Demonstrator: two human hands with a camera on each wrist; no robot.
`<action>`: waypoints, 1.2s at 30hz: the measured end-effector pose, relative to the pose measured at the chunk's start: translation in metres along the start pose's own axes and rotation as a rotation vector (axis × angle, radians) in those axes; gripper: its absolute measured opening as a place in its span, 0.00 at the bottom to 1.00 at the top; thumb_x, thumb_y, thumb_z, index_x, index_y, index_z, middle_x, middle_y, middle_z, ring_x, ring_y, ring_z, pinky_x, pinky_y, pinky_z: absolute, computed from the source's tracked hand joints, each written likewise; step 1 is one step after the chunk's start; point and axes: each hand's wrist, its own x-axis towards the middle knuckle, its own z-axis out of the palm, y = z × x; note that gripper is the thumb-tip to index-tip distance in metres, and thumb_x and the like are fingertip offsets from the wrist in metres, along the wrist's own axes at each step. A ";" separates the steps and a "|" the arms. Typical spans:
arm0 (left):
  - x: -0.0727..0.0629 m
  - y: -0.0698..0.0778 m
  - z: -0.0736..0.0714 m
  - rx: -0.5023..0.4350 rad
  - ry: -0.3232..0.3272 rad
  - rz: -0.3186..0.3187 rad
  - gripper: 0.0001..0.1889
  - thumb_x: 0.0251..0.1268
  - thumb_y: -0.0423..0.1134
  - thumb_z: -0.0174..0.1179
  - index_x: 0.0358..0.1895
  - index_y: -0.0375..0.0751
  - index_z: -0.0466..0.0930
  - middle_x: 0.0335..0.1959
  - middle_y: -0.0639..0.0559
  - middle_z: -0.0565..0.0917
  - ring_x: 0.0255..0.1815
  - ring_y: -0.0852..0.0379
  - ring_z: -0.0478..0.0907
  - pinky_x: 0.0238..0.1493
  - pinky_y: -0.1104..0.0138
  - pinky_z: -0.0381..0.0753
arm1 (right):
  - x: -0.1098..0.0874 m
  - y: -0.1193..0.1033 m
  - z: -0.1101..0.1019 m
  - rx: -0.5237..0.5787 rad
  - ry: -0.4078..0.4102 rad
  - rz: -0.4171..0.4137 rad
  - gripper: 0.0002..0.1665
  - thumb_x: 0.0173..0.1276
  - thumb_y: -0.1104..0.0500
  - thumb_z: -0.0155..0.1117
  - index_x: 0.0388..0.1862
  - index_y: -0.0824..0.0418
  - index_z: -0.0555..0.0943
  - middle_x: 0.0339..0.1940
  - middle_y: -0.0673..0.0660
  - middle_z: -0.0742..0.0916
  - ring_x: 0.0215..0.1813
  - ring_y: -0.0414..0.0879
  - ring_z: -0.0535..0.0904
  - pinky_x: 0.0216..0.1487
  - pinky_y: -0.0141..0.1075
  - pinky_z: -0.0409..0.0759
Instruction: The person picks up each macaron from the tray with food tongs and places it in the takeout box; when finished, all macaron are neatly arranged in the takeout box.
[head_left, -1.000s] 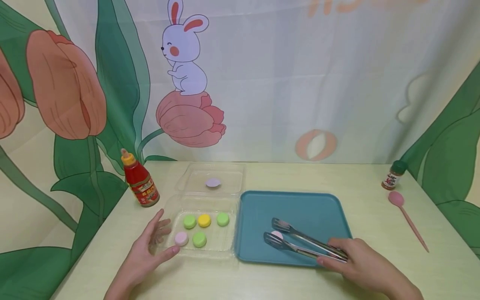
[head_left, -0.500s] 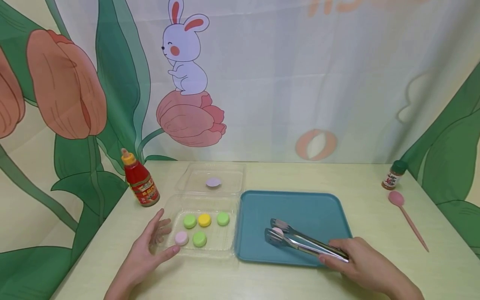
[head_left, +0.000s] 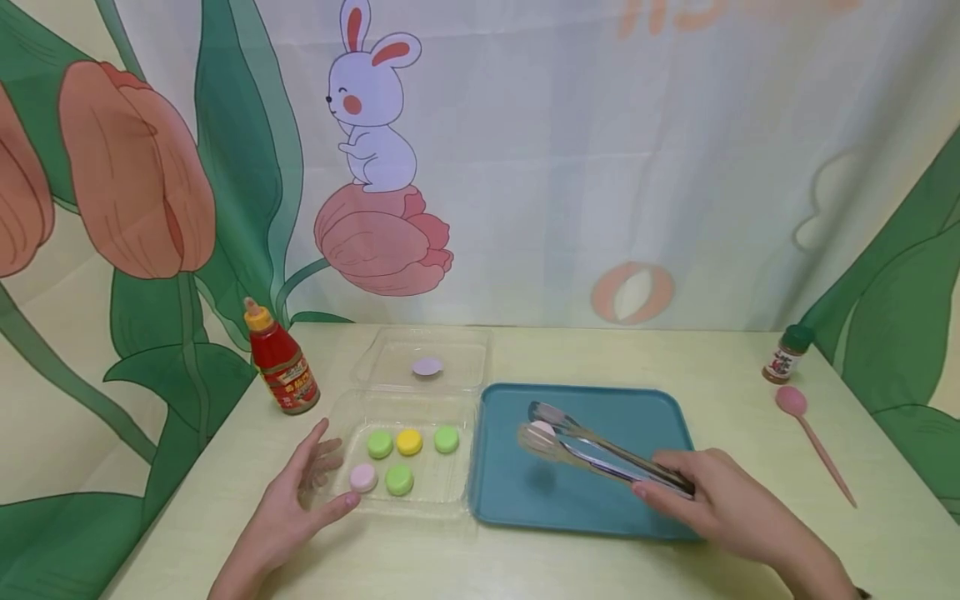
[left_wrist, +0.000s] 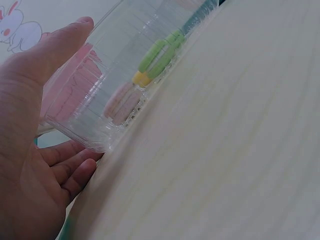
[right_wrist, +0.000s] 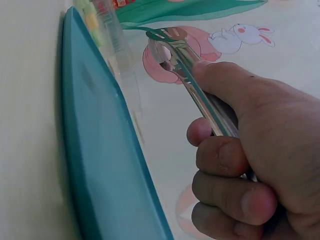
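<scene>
My right hand grips a pair of metal tongs, fingers curled round the handles in the right wrist view. Between the tong tips is a pale pink macaron, raised over the blue tray, with a shadow below it. My left hand is spread at the left front corner of a clear plastic box, thumb by its front edge and fingers by its side. In the box lie a pink macaron, a yellow macaron and several green macarons.
Behind lies the box's clear lid, with a pale purple oval on it. A red sauce bottle stands at the left. At the right are a green-capped spice jar and a pink spoon. A printed curtain hangs behind the table.
The tongs have closed on the pink macaron and lifted it off the tray, moving up and slightly left. My left hand has stayed in place.
</scene>
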 end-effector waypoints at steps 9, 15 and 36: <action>0.000 0.000 0.000 0.000 -0.012 -0.023 0.63 0.68 0.60 0.79 0.94 0.62 0.40 0.87 0.42 0.69 0.83 0.36 0.72 0.80 0.27 0.66 | 0.031 -0.023 0.003 0.031 -0.078 -0.046 0.16 0.85 0.46 0.68 0.32 0.41 0.78 0.20 0.34 0.69 0.21 0.28 0.60 0.21 0.27 0.63; -0.001 0.001 0.000 0.005 -0.011 -0.032 0.63 0.68 0.62 0.78 0.94 0.62 0.40 0.87 0.42 0.69 0.83 0.36 0.71 0.81 0.27 0.66 | 0.060 -0.041 0.013 0.016 -0.175 -0.067 0.21 0.86 0.39 0.65 0.31 0.43 0.77 0.20 0.36 0.71 0.22 0.29 0.60 0.25 0.27 0.64; 0.001 0.000 0.000 0.007 -0.002 -0.003 0.62 0.68 0.61 0.78 0.94 0.62 0.41 0.86 0.41 0.70 0.82 0.36 0.73 0.80 0.27 0.68 | 0.124 -0.103 0.042 -0.151 -0.447 -0.052 0.25 0.84 0.45 0.70 0.24 0.50 0.79 0.16 0.43 0.68 0.19 0.35 0.60 0.24 0.31 0.58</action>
